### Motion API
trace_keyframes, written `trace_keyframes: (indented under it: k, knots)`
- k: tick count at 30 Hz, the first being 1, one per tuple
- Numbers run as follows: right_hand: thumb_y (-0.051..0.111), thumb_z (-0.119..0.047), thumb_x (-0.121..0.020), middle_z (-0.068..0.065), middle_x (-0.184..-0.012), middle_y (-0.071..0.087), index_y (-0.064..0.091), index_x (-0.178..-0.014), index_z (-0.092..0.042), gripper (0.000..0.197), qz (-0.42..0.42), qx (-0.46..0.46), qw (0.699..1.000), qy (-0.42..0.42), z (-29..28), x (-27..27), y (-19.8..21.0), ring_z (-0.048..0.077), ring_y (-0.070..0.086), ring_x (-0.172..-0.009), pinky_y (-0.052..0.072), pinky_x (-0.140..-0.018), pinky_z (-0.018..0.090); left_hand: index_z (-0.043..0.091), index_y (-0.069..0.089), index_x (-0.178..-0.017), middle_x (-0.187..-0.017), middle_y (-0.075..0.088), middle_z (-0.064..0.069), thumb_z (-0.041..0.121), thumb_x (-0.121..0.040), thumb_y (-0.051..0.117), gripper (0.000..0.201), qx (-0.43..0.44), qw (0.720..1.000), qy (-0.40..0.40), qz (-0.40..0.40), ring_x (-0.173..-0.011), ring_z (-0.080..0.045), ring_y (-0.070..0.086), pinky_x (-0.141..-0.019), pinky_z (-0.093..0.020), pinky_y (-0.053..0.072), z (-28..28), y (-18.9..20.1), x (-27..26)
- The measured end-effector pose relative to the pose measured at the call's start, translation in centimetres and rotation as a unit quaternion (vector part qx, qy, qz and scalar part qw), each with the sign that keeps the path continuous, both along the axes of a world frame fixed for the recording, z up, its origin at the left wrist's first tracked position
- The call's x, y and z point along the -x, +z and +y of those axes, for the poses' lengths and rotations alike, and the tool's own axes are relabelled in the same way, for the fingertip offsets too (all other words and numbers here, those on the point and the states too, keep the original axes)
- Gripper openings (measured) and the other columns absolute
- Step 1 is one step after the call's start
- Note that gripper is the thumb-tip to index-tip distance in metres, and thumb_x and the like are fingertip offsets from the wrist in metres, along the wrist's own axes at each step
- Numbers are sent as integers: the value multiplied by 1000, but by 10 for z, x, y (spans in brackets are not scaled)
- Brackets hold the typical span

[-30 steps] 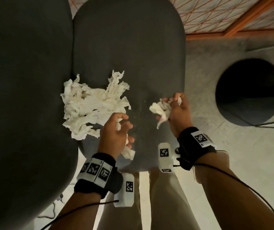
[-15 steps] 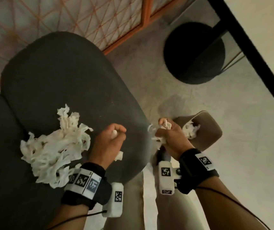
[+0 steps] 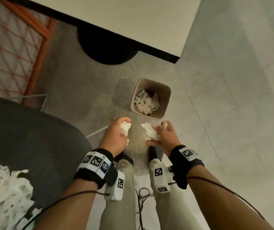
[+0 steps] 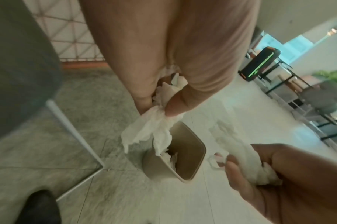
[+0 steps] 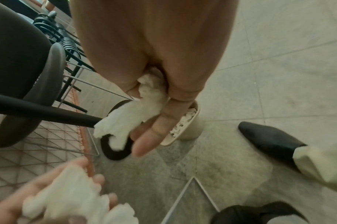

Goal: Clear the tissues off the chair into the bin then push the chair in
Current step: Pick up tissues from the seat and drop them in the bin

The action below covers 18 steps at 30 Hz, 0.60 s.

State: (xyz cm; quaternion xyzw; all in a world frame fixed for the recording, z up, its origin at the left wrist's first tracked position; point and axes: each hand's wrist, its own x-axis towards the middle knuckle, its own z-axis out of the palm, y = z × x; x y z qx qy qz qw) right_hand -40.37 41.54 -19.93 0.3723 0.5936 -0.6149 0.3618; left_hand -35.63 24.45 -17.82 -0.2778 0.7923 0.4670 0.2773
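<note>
Both my hands have left the chair and now hang over the floor just short of the bin, each clutching tissue.

Half a second ago my fists were at the seat edge; now the chair (image 3: 33, 138) sits off to my left, cut off by the frame, one blurred heap of tissues (image 3: 5, 196) still on it. One bin (image 3: 151, 98), on the floor, already holds tissues. My left hand (image 3: 114, 138) is curled round one wad (image 3: 124, 127); my right hand (image 3: 164, 136) grips another wad (image 3: 149, 132). Two black shoes show, partly hidden under my wrists.
</note>
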Motion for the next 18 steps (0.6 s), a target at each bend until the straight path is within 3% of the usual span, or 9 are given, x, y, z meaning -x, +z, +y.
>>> trace_keyframes:
  k: [2, 4, 7, 9, 12, 16, 18]
  knots:
    - [39, -5, -96, 10, -90, 52, 39, -95, -16, 11, 17, -49, 998, 40, 24, 6, -16, 25, 62, -64, 52, -37, 31, 33, 53, -118, -116, 59, 1, -9, -77, 45, 59, 2, 1000, -17, -2, -97, -15, 56, -73, -15, 42, 26, -17, 16]
    - [36, -14, -99, 8, -84, 54, 42, -97, -19, 7, 38, -86, 991, 97, 43, 14, -34, 22, 58, -59, 44, -37, 24, 36, 51, -120, -116, 61, 1, -4, -79, 48, 57, 16, 999, -29, 2, -98, -17, 58, -79, -23, 46, 49, -37, 34]
    - [39, -23, -99, 6, -79, 55, 46, -94, -22, 9, 53, -101, 986, 125, 60, 30, -59, 23, 56, -64, 48, -49, 30, 41, 45, -119, -113, 63, 0, 4, -81, 56, 54, 40, 997, -61, 11, -95, -23, 61, -83, -35, 52, 77, -65, 61]
    - [44, -29, -97, 7, -85, 57, 49, -96, -21, 9, 48, -89, 988, 119, 66, 42, -74, 22, 56, -71, 48, -57, 32, 40, 46, -118, -109, 65, 0, 9, -81, 59, 50, 66, 994, -81, 20, -93, -24, 62, -83, -37, 53, 89, -84, 80]
    - [50, -18, -92, 3, -86, 55, 50, -94, -21, 4, 36, -44, 994, 95, 71, 62, -97, 15, 48, -70, 40, -56, 26, 34, 53, -114, -107, 66, -3, 14, -82, 59, 38, 126, 983, -124, 46, -95, -27, 61, -81, -34, 50, 99, -111, 106]
    - [47, -2, -76, 5, -92, 55, 54, -104, -21, 35, 30, 0, 998, 51, 67, 88, -127, 17, 51, -78, 44, -64, 29, 29, 56, -114, -110, 63, -8, 14, -83, 56, 35, 164, 973, -145, 67, -100, -29, 58, -83, -35, 48, 98, -146, 136]
    - [46, -2, -69, 6, -103, 56, 51, -118, -23, 54, 34, 17, 998, 48, 62, 97, -140, 19, 55, -86, 48, -69, 31, 29, 56, -117, -114, 61, -8, 15, -83, 57, 37, 181, 969, -155, 71, -104, -30, 57, -84, -35, 46, 96, -161, 147]
